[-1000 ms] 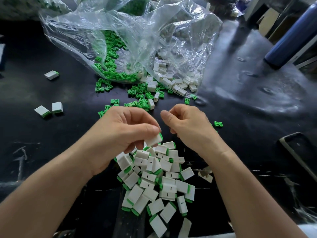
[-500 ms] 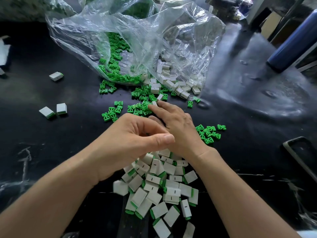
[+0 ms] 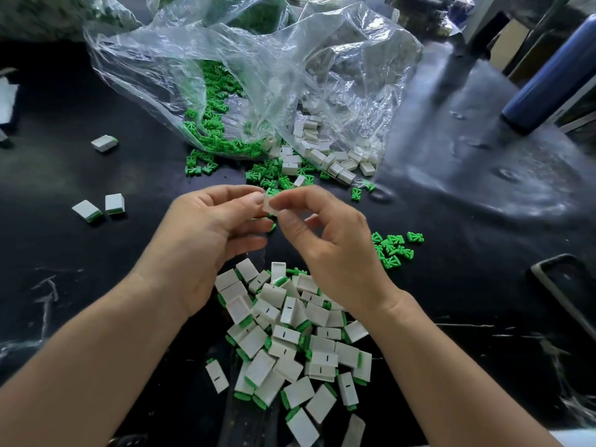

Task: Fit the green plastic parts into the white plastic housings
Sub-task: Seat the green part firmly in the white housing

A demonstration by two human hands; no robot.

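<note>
My left hand (image 3: 209, 233) and my right hand (image 3: 332, 243) meet above the black table, and both pinch one small white housing (image 3: 270, 205) between thumb and forefinger. A speck of green (image 3: 273, 226) shows just under my left fingers; I cannot tell whether it is held. Below the hands lies a pile of white housings with green parts fitted (image 3: 290, 343). Loose green parts (image 3: 274, 177) and empty white housings (image 3: 325, 156) spill from the mouth of a clear plastic bag (image 3: 258, 75). A small cluster of green parts (image 3: 392, 248) lies to the right of my right hand.
Three fitted housings lie apart on the left (image 3: 103, 143) (image 3: 87, 211) (image 3: 114, 203). A blue cylinder (image 3: 548, 79) leans at the back right. A dark flat frame (image 3: 561, 285) sits near the right edge. The black table surface (image 3: 483, 188) is shiny and scratched.
My left hand let a fitted housing go onto the pile. My right hand reached out to the loose parts, then came back, and both hands now hold a white housing.
</note>
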